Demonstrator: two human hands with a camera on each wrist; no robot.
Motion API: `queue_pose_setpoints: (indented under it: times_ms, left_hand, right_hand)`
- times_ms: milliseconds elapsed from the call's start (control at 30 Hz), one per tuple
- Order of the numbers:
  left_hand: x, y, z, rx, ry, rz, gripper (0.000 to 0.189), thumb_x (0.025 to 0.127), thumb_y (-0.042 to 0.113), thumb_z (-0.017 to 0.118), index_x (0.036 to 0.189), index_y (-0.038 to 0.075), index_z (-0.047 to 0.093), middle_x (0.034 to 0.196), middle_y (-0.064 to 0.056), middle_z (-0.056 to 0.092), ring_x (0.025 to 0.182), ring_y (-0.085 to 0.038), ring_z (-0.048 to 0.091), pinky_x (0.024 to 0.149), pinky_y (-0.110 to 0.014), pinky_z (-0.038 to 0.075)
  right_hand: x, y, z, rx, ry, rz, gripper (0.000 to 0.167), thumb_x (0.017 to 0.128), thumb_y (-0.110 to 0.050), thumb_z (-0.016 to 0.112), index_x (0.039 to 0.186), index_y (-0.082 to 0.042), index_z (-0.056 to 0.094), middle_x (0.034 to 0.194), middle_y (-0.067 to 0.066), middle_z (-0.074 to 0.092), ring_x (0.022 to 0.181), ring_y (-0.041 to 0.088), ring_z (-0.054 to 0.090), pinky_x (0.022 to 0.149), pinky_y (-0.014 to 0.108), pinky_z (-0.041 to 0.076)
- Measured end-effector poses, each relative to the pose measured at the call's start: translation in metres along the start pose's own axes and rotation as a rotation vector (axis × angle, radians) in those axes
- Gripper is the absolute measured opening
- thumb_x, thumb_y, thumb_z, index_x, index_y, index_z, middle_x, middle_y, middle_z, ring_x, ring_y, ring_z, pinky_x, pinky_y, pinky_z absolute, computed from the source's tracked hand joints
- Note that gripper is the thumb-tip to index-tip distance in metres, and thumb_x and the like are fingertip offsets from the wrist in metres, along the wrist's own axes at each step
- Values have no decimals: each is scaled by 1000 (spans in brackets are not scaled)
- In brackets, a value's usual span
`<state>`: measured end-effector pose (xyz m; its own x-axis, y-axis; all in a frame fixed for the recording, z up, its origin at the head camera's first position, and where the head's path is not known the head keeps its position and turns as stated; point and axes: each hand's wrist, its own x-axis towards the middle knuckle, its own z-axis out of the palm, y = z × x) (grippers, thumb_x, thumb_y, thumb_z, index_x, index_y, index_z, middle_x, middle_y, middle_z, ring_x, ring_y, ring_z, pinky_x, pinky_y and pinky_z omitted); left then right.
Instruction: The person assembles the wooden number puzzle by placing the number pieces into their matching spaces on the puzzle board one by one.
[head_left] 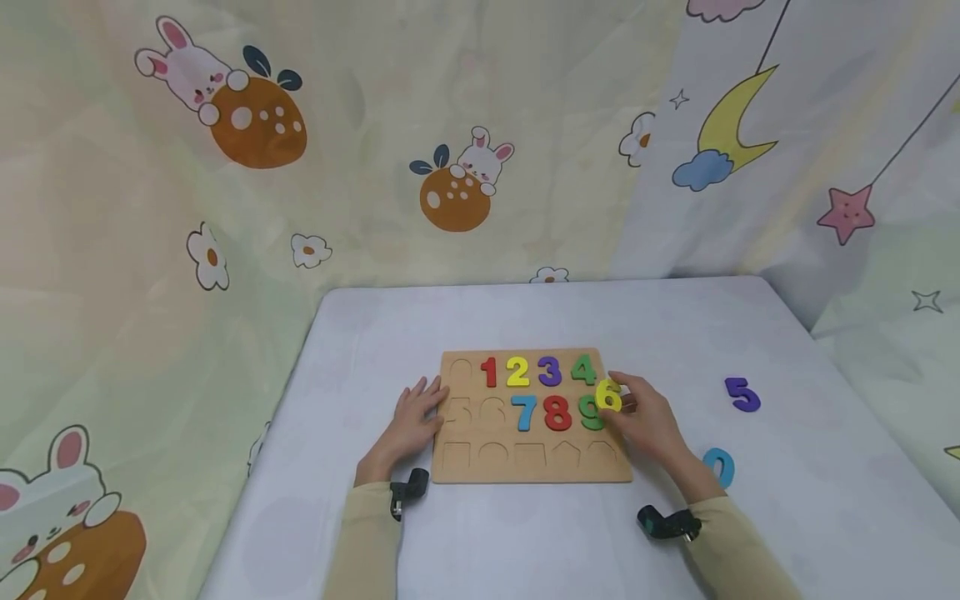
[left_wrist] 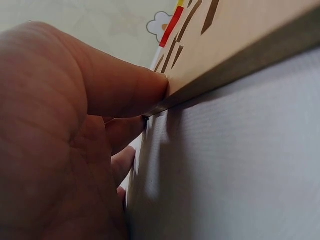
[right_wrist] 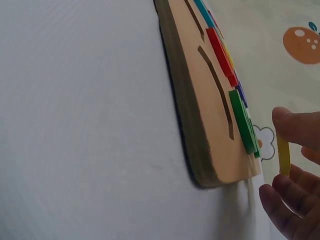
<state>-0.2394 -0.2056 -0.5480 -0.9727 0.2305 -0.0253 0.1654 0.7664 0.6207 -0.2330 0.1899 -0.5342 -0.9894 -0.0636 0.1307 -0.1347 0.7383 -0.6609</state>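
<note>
A wooden number puzzle board lies flat on the table, with several coloured numerals seated in its upper two rows. My right hand pinches a yellow number 6 between thumb and fingers, above the board's right edge. From the head, the 6 partly covers the green 9; the right wrist view has the yellow piece edge-on, apart from the board. At the board's left edge rests my left hand, fingers extended, with the thumb touching the rim.
To the right on the white table lie a purple 5 and a blue 0, the latter close by the right wrist. Shaped recesses line the board's bottom row. A printed curtain hangs behind the table.
</note>
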Motion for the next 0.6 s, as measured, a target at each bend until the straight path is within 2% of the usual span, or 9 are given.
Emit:
queue_pose_setpoints:
  times_ms: [233,467,600]
  left_hand:
    - [0,-1,2,2,3,-2,53,93,12,57,145,7,46,159,-6,28,150,-28,10,122,-49,-2]
    - [-2,0,1,-4,1,-2,54,93,11,58,145,6,46,159,-6,27,150,-28,10,122,-48,-3]
    - [-2,-1,1,0,13,28,53,93,9,59,144,5,47,158,-8,29,150,-29,12,122,-49,-1]
  right_hand:
    - [2,-12,13,5,-16,-32,67,83,-16,79,141,-5,46,129,18,56,102,33,60,86,48,57]
    - [4,-27,27,15,-44,-84,66,83,-18,79,140,-8,49,140,15,51,130,38,47,105,55,43]
    - [4,-35,35,33,-58,-110,66,82,-21,79,140,-9,50,141,14,52,134,38,43,107,56,41]
